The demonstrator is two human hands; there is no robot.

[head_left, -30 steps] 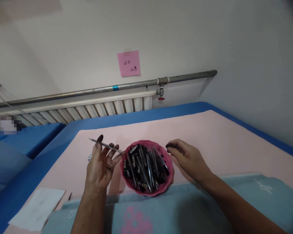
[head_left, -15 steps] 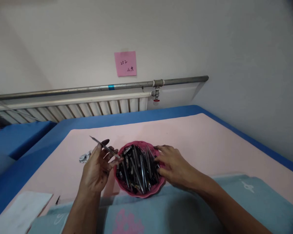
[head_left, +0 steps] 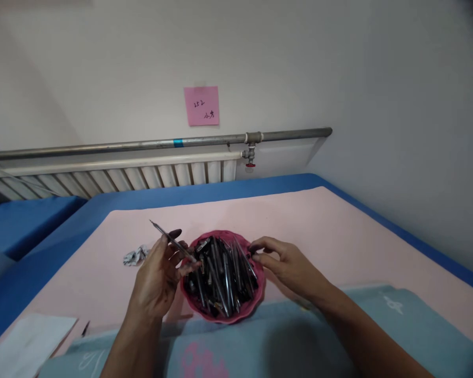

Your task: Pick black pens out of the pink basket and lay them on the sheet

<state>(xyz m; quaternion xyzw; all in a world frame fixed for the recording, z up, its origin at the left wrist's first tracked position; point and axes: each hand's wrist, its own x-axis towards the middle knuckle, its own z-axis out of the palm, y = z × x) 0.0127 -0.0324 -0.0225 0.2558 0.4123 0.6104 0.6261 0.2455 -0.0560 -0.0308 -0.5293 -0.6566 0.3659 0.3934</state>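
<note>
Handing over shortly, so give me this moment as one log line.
left hand: holding pen refill | right hand: at rim of pink basket, grip unclear | basket: pen parts inside

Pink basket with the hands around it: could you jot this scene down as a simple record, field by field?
container: pink basket, filled with dark pen-like pieces
left hand: holds a slim clear tube, at the basket's left side
right hand: fingertips at the basket's right rim; grip unclear
surface: pink sheet over a blue covering
left of basket: crumpled wad
lower left: white sheet
wall: pink note above a metal pipe
</note>
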